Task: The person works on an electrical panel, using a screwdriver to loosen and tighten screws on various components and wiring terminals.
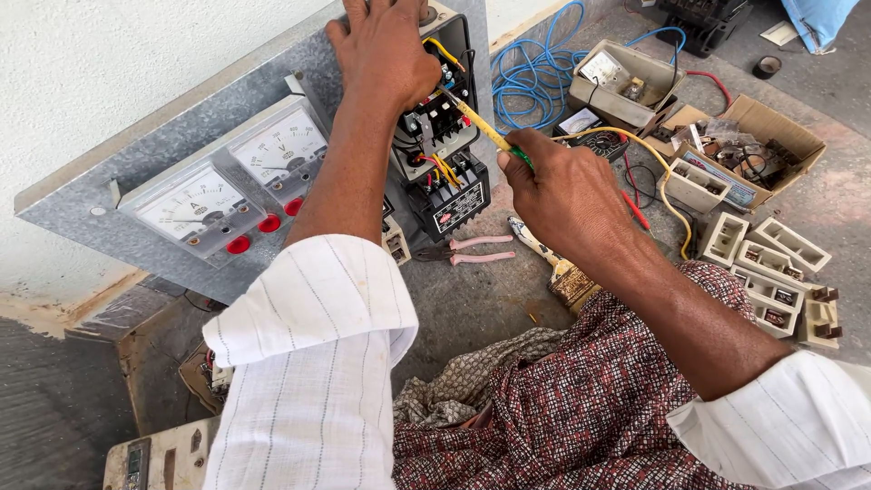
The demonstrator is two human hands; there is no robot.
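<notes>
The left hand (386, 50) lies flat over the top of the black switch block (445, 136) mounted on a grey metal panel (109, 172), fingers spread and pressing down, gripping nothing. The right hand (562, 195) is closed around a yellow-handled screwdriver (479, 124), whose tip sits among the small wires (442, 168) at the middle of the block. The tip could slip off its screw and nick a wire, since the wires crowd close around it and the panel only leans against the wall, steadied by one hand. Two white dial meters (240, 177) with red buttons sit to the left on the panel. On the floor, pink-handled pliers (472, 249) lie just below the block, a blue cable coil (535, 77) lies behind, and a cardboard box (758, 145) of parts and white fuse holders (771, 272) stand to the right, well apart from the hands.
</notes>
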